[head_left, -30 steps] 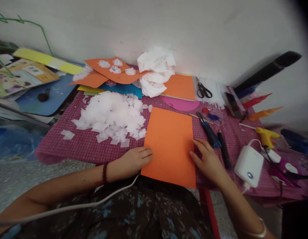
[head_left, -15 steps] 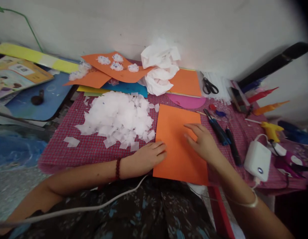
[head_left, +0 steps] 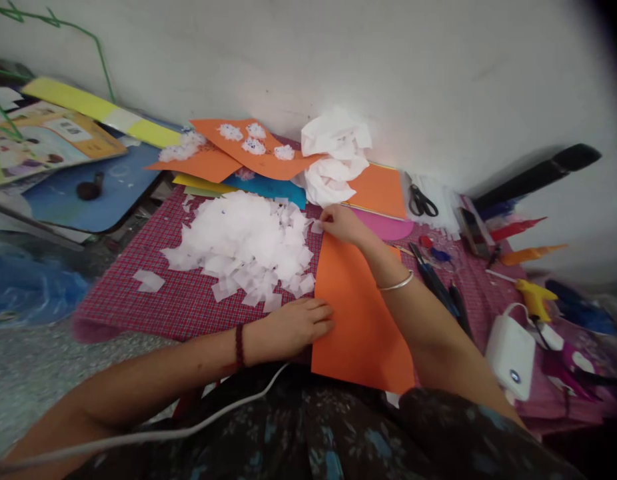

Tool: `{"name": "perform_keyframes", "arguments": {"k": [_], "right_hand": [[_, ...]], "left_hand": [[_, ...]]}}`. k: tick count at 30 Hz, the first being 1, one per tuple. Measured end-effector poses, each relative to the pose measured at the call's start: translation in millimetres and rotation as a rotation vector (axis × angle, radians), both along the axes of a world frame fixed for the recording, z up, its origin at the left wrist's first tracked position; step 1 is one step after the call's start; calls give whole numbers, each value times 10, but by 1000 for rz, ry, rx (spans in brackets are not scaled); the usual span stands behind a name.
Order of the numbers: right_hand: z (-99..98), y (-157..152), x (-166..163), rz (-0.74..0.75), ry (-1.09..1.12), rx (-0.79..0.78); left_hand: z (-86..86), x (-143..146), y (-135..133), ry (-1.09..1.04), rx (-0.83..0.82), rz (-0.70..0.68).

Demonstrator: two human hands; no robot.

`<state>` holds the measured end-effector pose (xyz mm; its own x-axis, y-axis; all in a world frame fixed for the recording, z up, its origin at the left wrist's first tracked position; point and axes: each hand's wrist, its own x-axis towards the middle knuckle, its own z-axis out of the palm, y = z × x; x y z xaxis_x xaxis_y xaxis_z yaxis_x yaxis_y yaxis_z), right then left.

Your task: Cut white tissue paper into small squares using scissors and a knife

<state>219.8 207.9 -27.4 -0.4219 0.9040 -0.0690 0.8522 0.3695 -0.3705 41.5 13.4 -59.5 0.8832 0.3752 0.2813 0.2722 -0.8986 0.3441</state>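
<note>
An orange paper sheet (head_left: 356,320) lies in front of me at the table's near edge. My left hand (head_left: 301,327) rests on its left edge, fingers lying flat with nothing held. Past the sheet's top left corner, my right hand (head_left: 341,223) has thumb and fingers pinched at a small white paper square (head_left: 316,227). A large pile of white paper squares (head_left: 246,240) spreads to the left of the sheet. A few loose squares (head_left: 149,281) lie apart from it at the far left.
Orange sheets with white paper tufts (head_left: 253,145) and crumpled white paper (head_left: 333,157) sit at the back. On the right are scissors (head_left: 422,201), dark-handled tools (head_left: 436,280), a yellow glue gun (head_left: 536,297) and a white power bank (head_left: 511,357). A white cable (head_left: 188,430) crosses my lap.
My right hand has moved from above the orange sheet, forward and left, to the small square beside the pile, and its fingers have closed. The left hand stays on the sheet's edge.
</note>
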Motion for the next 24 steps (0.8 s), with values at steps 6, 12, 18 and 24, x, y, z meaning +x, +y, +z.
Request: {"name": "perform_keyframes", "arguments": {"k": [6, 12, 18, 24], "right_hand": [[0, 27, -69, 129, 134, -9], [-57, 26, -167, 131, 273, 6], [114, 187, -377, 118, 363, 64], [252, 235, -742, 256, 344, 31]], "left_hand": [[-17, 37, 19, 3, -29, 1], [-20, 40, 20, -4, -31, 1], [0, 46, 26, 5, -56, 0], [20, 45, 30, 23, -52, 4]]}}
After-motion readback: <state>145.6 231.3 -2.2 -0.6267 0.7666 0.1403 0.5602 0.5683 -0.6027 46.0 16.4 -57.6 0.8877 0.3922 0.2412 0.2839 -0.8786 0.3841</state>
